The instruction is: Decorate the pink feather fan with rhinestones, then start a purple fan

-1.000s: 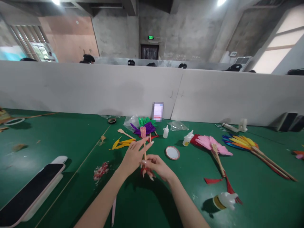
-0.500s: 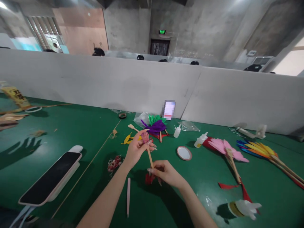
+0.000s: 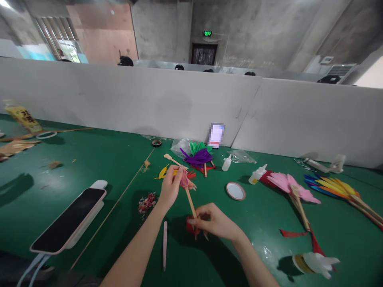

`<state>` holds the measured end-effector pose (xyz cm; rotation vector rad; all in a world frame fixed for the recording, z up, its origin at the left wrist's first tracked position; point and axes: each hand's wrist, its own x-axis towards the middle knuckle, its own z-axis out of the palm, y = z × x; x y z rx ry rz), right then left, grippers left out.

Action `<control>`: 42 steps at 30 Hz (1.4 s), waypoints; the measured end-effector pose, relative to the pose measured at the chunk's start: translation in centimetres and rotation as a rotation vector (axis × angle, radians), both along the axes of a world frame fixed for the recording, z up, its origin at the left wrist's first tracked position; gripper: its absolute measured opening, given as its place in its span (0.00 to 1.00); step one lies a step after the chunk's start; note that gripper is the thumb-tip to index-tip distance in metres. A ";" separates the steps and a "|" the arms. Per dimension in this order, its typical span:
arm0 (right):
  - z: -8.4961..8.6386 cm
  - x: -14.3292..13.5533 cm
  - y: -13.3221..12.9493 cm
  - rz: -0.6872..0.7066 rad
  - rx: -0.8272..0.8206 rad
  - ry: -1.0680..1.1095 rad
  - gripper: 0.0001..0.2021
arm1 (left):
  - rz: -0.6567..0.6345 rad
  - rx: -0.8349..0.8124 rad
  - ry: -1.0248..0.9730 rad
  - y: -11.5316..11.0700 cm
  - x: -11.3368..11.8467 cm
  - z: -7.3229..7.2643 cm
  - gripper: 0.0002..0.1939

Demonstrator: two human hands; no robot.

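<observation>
A pink-headed wooden stick (image 3: 190, 201) slants between the left hand (image 3: 171, 187) and right hand (image 3: 214, 219), barring the lower centre. Right of the right hand, green bench (image 3: 260, 215) lies open to the flat red ribbon (image 3: 295, 234). Mid-frame, purple petal-shaped pieces (image 3: 198, 158) and a small white plastic bottle (image 3: 226, 164) leave a narrow gap. At left, a bare strip parts the pink-cased black phone (image 3: 72, 219) from red-and-white scraps (image 3: 147, 202).

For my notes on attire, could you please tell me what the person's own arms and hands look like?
The left hand and right hand are ungloved, with longish nails. No sleeve, watch or bracelet shows on either forearm within the picture.
</observation>
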<state>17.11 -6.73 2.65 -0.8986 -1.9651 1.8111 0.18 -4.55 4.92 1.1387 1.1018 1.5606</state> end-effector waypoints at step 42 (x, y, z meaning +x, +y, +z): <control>0.9 2.5 0.5 0.758 -0.390 0.123 0.23 | -0.189 -0.204 0.331 0.1 1.9 -2.7 0.22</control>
